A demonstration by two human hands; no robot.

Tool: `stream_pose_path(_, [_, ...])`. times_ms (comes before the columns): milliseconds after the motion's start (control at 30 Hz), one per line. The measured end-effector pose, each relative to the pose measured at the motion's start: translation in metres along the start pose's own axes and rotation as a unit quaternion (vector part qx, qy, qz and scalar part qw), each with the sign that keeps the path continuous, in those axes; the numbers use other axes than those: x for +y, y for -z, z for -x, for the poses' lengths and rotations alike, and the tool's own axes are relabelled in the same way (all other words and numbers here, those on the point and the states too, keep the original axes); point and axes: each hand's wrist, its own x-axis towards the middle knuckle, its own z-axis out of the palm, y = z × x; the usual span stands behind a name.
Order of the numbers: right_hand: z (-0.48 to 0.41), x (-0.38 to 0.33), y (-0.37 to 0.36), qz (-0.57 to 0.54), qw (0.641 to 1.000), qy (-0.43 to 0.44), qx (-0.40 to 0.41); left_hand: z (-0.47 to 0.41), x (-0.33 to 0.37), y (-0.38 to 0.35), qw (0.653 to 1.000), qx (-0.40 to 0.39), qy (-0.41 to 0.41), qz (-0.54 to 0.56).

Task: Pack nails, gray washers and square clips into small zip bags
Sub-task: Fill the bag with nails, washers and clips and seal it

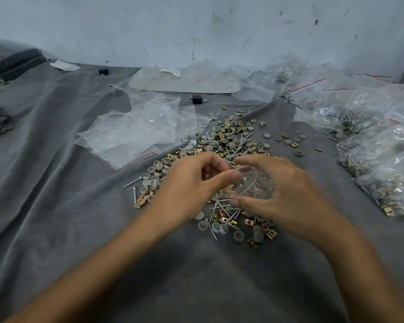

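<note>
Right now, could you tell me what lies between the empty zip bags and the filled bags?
The head view shows the loose heap of nails, gray washers and square clips between the empty zip bags and the filled bags.

I see a makeshift packing workshop: a scuffed white wall (196, 26) at the far side, a wrinkled gray cloth (56, 194) as the work surface, a heap of loose hardware (231, 141) in the middle, empty zip bags (131, 134) on the left, and filled bags (387, 159) piled on the right.

Bare cloth (56, 217) 6–9 o'clock of parts pile (229, 141); empty bags (131, 134) at 11, filled bags (383, 155) at 2–3.
</note>
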Motion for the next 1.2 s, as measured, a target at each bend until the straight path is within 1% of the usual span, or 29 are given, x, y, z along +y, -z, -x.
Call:
stream_pose_path(100, [-0.001, 0.001, -0.001, 0.003, 1.0, 0.006, 0.023, 0.001, 0.003, -0.01, 1.0, -0.019, 0.009, 0.011])
stream_pose_path(167, [-0.001, 0.005, 0.002, -0.001, 0.999, 0.002, 0.036, 0.0, 0.003, -0.01, 1.0, -0.012, -0.004, 0.0])
stream_pose_path(233, [-0.002, 0.01, 0.006, -0.006, 0.999, -0.007, 0.04, -0.001, 0.002, -0.006, 0.999, 0.01, -0.023, -0.044])
stream_pose_path(300, [-0.001, 0.015, 0.01, -0.01, 0.998, -0.016, 0.054, -0.001, 0.0, -0.003, 0.99, 0.015, -0.052, -0.127])
stream_pose_path(367, [0.0, 0.019, 0.012, -0.01, 0.997, -0.021, 0.068, 0.001, -0.002, -0.004, 0.975, -0.023, -0.08, -0.208])
stream_pose_path(467, [0.001, 0.023, 0.014, -0.013, 0.997, -0.026, 0.068, 0.005, -0.004, -0.009, 0.947, -0.105, -0.1, -0.285])
stream_pose_path(533, [0.002, 0.025, 0.013, -0.016, 0.998, -0.029, 0.062, 0.007, -0.006, -0.011, 0.93, -0.127, -0.105, -0.329])
stream_pose_path(600, [0.002, 0.025, 0.014, -0.022, 0.998, -0.032, 0.056, 0.007, -0.008, -0.011, 0.922, -0.131, -0.103, -0.349])
stream_pose_path(733, [0.002, 0.025, 0.012, -0.024, 0.998, -0.031, 0.047, 0.004, -0.012, -0.012, 0.919, -0.127, -0.102, -0.359])
stream_pose_path(800, [0.002, 0.023, 0.011, -0.021, 0.999, -0.031, 0.04, 0.003, -0.014, -0.013, 0.926, -0.122, -0.1, -0.344])
stream_pose_path(900, [0.003, 0.022, 0.011, -0.014, 0.999, -0.035, 0.024, 0.0, -0.016, -0.009, 0.946, -0.072, -0.09, -0.303])
stream_pose_path(1000, [0.003, 0.023, 0.009, 0.005, 0.999, -0.034, 0.017, -0.002, -0.017, -0.005, 0.956, -0.008, -0.092, -0.279])
stream_pose_path(1067, [0.003, 0.021, 0.006, 0.014, 0.999, -0.034, 0.013, -0.002, -0.017, -0.005, 0.962, 0.02, -0.092, -0.255])
stream_pose_path(1200, [0.003, 0.014, -0.001, 0.021, 1.0, -0.023, -0.001, -0.001, -0.015, -0.007, 0.969, 0.013, -0.105, -0.225])
